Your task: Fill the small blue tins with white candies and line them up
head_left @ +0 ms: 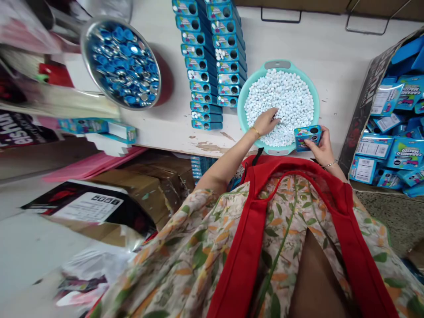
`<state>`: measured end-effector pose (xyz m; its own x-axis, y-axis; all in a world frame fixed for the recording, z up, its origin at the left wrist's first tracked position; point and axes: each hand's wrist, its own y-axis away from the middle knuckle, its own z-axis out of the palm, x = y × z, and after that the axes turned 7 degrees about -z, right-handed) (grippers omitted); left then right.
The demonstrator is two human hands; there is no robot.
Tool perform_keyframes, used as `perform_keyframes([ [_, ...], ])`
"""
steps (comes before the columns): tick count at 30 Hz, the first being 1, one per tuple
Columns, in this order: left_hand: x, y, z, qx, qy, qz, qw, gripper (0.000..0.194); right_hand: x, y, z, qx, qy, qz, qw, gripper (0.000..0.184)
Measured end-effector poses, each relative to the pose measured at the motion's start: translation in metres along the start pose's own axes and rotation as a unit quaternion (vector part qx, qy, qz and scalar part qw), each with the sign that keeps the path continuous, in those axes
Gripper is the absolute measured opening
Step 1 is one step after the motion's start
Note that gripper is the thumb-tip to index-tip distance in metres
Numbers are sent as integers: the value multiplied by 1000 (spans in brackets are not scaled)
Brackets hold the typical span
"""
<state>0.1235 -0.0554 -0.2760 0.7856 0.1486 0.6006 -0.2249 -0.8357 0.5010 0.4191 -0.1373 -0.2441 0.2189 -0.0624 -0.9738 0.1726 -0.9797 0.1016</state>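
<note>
My left hand [266, 122] dips into a teal basin [245, 89] full of small white candies [281, 101], with its fingers curled down among them. My right hand [318, 145] grips a small blue box [308, 136] with a round hole in its face, at the basin's near right rim. What the left fingers hold, if anything, is hidden among the candies.
Two long rows of matching blue boxes [212, 62] lie on the white table [331, 57] left of the basin. A metal bowl of blue and silver caps [122, 62] stands further left. A carton of flat blue boxes [394, 132] is at the right. Cardboard boxes [145, 185] sit below the table.
</note>
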Motion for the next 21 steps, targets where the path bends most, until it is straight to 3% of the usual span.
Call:
perform_keyframes([
  [5, -6, 44, -56, 27, -8, 103, 994, 48, -10, -12, -4, 43, 66, -53, 996, 67],
  [11, 32, 85, -125, 36, -92, 191, 977, 43, -26, -37, 11, 23, 161, -126, 979, 52],
  [16, 79, 96, -148, -17, -210, 172, 962, 32, -37, -49, 26, -22, 207, -158, 965, 41],
  [21, 127, 105, -163, -60, -324, 121, 936, 37, -43, -51, 33, -45, 242, -151, 957, 42],
])
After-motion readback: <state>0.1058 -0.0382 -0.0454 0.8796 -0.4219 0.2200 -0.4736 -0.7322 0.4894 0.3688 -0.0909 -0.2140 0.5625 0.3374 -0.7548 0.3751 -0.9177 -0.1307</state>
